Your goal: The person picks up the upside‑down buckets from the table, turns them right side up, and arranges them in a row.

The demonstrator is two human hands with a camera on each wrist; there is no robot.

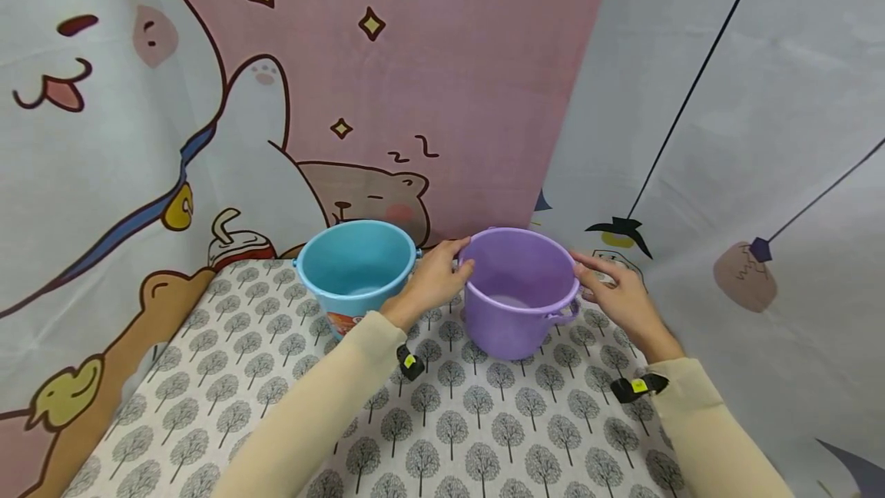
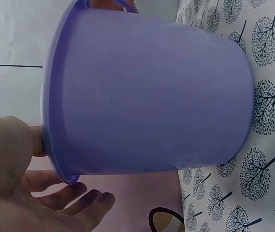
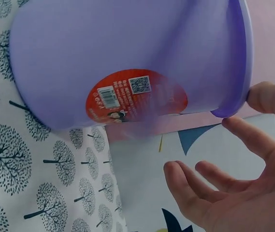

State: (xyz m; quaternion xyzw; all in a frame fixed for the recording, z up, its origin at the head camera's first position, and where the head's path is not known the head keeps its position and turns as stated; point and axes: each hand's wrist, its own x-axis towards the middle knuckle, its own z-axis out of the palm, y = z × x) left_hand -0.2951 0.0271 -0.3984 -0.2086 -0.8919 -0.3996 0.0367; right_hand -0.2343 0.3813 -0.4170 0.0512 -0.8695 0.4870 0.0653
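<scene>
A purple bucket (image 1: 508, 325) stands upright on the tree-patterned tablecloth, its opening facing up. My left hand (image 1: 440, 277) holds its rim at the left, the thumb and index finger at the edge and the other fingers (image 2: 96, 205) spread loosely beyond it. On the opposite side my right hand (image 1: 618, 298) pinches the rim between thumb and index finger, its remaining fingers (image 3: 178, 181) hanging free. A red oval label (image 3: 137, 94) with a barcode shows on the bucket wall in the right wrist view. Close behind my left wrist is a light blue bucket (image 1: 356, 304), partly hidden by that arm.
The tablecloth (image 1: 415, 436) covers the surface under both buckets. Cartoon-printed curtains (image 1: 484, 83) hang behind and down the right side (image 1: 726, 137), near my right hand. The purple bucket's handle (image 1: 567, 315) lies along its right side.
</scene>
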